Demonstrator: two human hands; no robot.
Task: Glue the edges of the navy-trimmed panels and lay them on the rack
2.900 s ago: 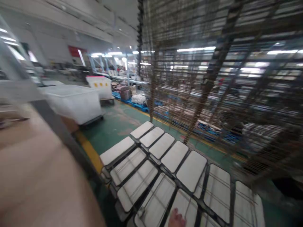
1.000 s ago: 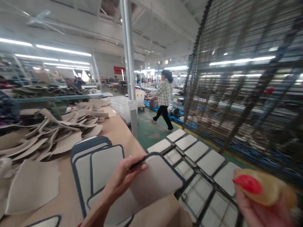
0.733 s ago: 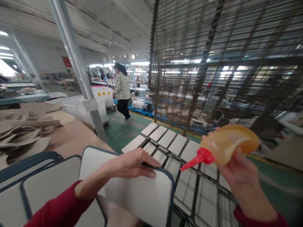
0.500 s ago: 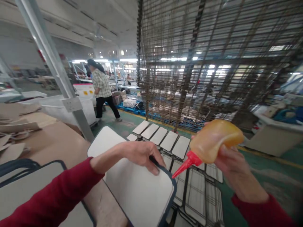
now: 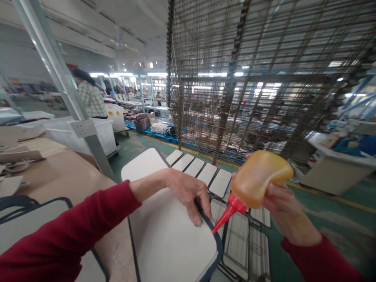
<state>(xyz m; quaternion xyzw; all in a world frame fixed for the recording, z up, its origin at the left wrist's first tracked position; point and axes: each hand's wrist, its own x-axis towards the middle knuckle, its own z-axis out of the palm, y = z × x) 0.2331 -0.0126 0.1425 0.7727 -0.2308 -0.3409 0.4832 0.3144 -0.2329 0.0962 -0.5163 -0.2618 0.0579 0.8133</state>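
The left hand (image 5: pixel 189 192) pinches a white panel (image 5: pixel 176 239) in its grip; the right hand (image 5: pixel 280 201) clasps an amber bottle (image 5: pixel 257 176), red nozzle (image 5: pixel 226 215) at the panel's dark edge (image 5: pixel 218 252).

Our left hand (image 5: pixel 187 191) pinches between thumb (image 5: pixel 194 214) and fingers (image 5: pixel 206 203), back uppermost; our right hand (image 5: pixel 279 199) grips, forearm (image 5: pixel 304 231) slanting in from lower right.

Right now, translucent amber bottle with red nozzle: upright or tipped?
Tipped: amber bottle has its red nozzle slanting down toward navy-edged white panel.
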